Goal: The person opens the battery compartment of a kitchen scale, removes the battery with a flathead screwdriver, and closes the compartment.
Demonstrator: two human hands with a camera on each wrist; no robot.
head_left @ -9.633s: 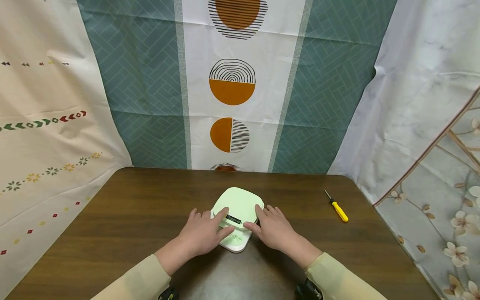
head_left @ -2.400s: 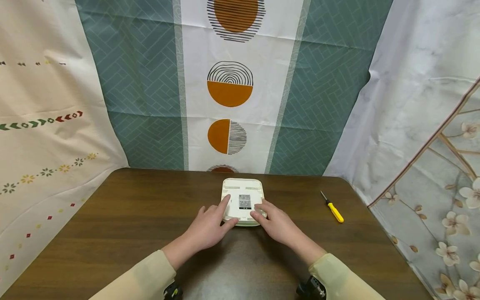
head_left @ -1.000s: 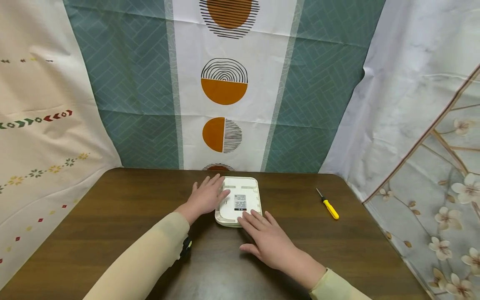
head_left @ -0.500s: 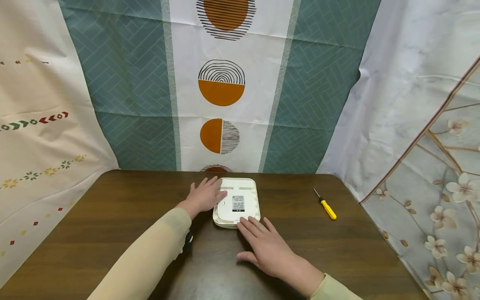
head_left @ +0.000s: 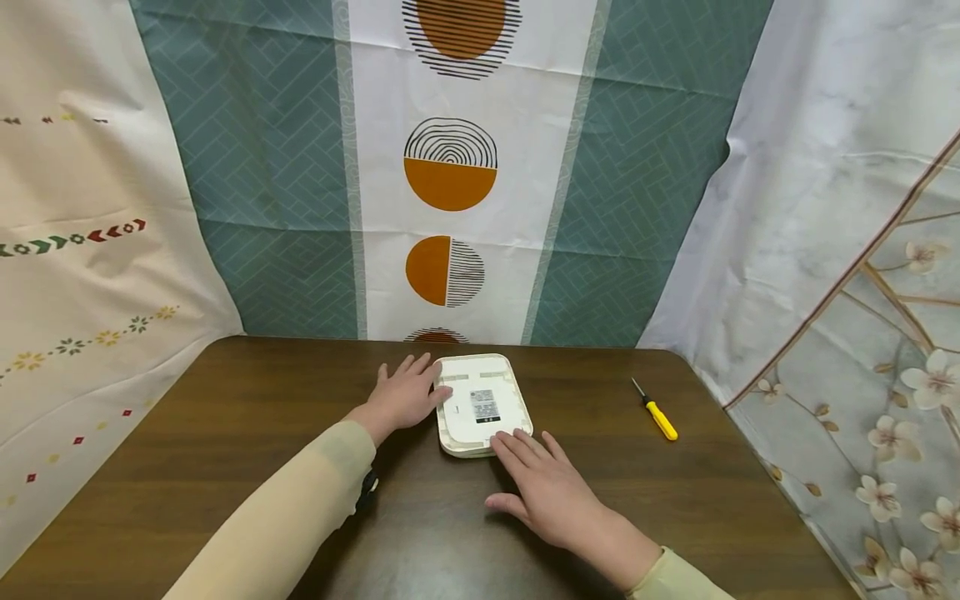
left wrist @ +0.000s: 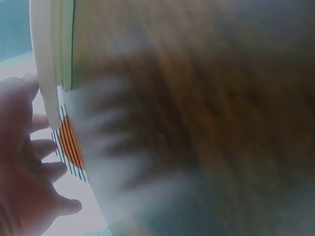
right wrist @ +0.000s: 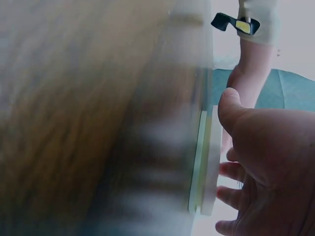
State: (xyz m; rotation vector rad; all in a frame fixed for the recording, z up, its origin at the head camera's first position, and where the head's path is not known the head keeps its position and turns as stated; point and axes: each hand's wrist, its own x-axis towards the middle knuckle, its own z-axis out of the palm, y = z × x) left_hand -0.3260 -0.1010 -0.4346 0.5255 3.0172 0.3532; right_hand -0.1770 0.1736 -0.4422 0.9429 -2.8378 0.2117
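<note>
A kitchen scale (head_left: 461,423) lies upside down on the brown table, its white underside and grey printed label (head_left: 485,406) facing up. My left hand (head_left: 401,396) is at the scale's left edge, fingers spread and pointing away, thumb over the white underside. At the near right corner, the fingertips of my right hand (head_left: 555,496) rest on or just against the scale, with the thumb held out to the side. Both wrist views catch the scale's thin side, the left hand (left wrist: 24,167) and right hand (right wrist: 275,157) beside it. The scale's display and buttons are hidden underneath.
A yellow-handled screwdriver (head_left: 660,421) lies on the table (head_left: 225,450) to the right, its tip pointing away. Patterned cloths (head_left: 637,167) hang behind the far edge and on both sides.
The scale has been flipped from display up to underside up. My left hand shifted to its left edge, my right to its near corner. Lately the scale's near end swung slightly right.
</note>
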